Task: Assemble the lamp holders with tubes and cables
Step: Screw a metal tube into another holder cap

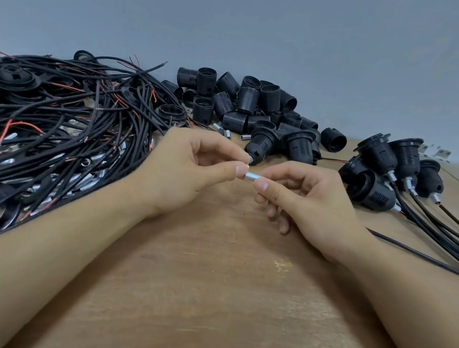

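Note:
A short silver metal tube (pixel 251 176) is held just above the wooden table (pixel 200 305) at the centre. My left hand (pixel 193 167) pinches its left end between thumb and forefinger. My right hand (pixel 303 199) pinches its right end the same way. Right behind the tube lies a black lamp holder (pixel 261 144) on its side, its small threaded end pointing toward my fingers. Whether the tube touches that holder I cannot tell.
A tangled heap of black cables (pixel 48 125) with red wire ends covers the left. Several loose black holder shells (pixel 246 100) pile at the back. Finished holders with tubes and cables (pixel 397 177) lie at the right. Loose silver tubes (pixel 227 133) lie near the pile. A grey wall stands behind.

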A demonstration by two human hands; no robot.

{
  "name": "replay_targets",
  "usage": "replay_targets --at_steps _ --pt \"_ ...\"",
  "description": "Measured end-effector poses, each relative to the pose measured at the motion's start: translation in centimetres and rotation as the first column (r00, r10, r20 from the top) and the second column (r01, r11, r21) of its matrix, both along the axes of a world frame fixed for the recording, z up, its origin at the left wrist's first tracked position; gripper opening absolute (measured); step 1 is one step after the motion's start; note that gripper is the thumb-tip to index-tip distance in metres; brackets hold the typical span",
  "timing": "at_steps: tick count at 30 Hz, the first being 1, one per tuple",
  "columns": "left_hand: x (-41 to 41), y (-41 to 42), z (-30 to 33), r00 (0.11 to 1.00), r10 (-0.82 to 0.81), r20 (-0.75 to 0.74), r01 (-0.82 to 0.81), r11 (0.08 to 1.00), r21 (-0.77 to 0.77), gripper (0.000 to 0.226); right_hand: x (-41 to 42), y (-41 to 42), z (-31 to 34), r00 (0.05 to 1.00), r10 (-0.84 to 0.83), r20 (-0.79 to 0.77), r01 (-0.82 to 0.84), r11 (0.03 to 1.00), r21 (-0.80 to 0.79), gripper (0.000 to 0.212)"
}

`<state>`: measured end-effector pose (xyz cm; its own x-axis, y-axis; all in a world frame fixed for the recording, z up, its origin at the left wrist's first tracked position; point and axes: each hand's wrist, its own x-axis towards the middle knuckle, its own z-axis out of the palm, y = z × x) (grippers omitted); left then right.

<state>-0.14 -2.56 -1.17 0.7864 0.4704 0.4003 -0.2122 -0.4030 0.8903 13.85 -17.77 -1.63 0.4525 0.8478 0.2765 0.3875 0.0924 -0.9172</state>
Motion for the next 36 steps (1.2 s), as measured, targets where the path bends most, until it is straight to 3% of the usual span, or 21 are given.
replay_targets --at_steps 6,8,13,16,21,25,29,32,36 --pt "0.84 -0.15 -0.52 0.995 -0.087 0.039 0.093 0.972 -0.217 0.028 0.08 -0.06 0.02 0.995 -0.072 0.071 0.067 0.995 0.072 0.006" --pt "0.87 -0.08 -0.57 0.994 -0.105 0.034 0.11 0.959 -0.262 0.027 -0.03 -0.11 -0.04 0.975 -0.105 0.193 0.086 0.991 0.102 0.005" --pt "0.76 0.08 -0.57 0.989 -0.147 0.006 0.14 0.927 -0.347 0.028 -0.4 -0.3 0.06 0.817 -0.186 0.545 0.099 0.978 0.186 0.008" --pt "0.75 0.02 -0.47 0.988 -0.156 -0.018 0.137 0.915 -0.378 0.029 -0.47 -0.21 0.1 0.732 -0.209 0.649 0.081 0.972 0.222 0.007" --pt "0.69 0.07 -0.21 0.977 -0.214 0.023 0.198 0.852 -0.484 0.027 -0.58 -0.3 0.11 0.828 -0.189 0.528 0.091 0.974 0.206 0.006" --pt "0.63 -0.08 -0.2 0.971 -0.234 0.047 0.229 0.858 -0.46 0.024 -0.71 -0.21 0.0 0.882 -0.159 0.443 0.087 0.98 0.178 0.017" --pt "0.67 0.04 -0.19 0.977 -0.206 0.061 0.213 0.889 -0.407 0.03 -0.76 -0.25 0.26 0.97 -0.1 0.222 0.069 0.987 0.145 0.016" --pt "0.61 -0.08 -0.1 0.973 -0.205 0.108 0.231 0.903 -0.363 0.025 -0.63 -0.02 0.18 0.988 -0.089 0.128 0.076 0.992 0.1 0.02" --pt "0.47 0.38 0.23 0.955 -0.177 0.237 0.27 0.848 -0.455 0.032 -0.36 0.19 0.11 0.992 -0.115 0.055 0.108 0.988 0.109 0.022"
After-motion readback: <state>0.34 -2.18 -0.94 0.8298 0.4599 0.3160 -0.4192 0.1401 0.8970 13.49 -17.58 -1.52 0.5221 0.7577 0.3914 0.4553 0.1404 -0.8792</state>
